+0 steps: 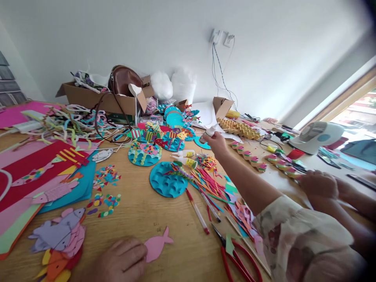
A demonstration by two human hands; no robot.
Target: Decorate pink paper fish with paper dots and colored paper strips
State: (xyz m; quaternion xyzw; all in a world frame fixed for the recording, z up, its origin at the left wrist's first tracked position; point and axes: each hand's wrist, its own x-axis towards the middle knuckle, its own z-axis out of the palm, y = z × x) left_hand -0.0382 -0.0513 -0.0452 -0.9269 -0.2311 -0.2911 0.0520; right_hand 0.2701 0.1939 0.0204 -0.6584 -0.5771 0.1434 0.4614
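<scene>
Low in the view, my left hand (pixel 125 259) has its fingers closed on the head end of a pink paper fish (pixel 155 247), which lies on the wooden table with its tail to the right. My right hand (pixel 216 144) is stretched far across the table, closed around a small white object (pixel 208 134) whose kind I cannot make out, above a small blue disc (pixel 202 142). Nearer to me lies a blue wavy paper disc (pixel 169 180) with a striped piece on its edge. Two glue bottles (pixel 188 162) rest behind it.
Red-handled scissors (pixel 235 258), a red-capped pen (pixel 198 211) and paper strips (pixel 210 184) lie to the right. Paper fish cutouts (pixel 61 235) and coloured dots (pixel 110 205) are at left. Another person's hands (pixel 319 184) are near a white sewing machine (pixel 315 137). Boxes (pixel 100 101) stand at the back.
</scene>
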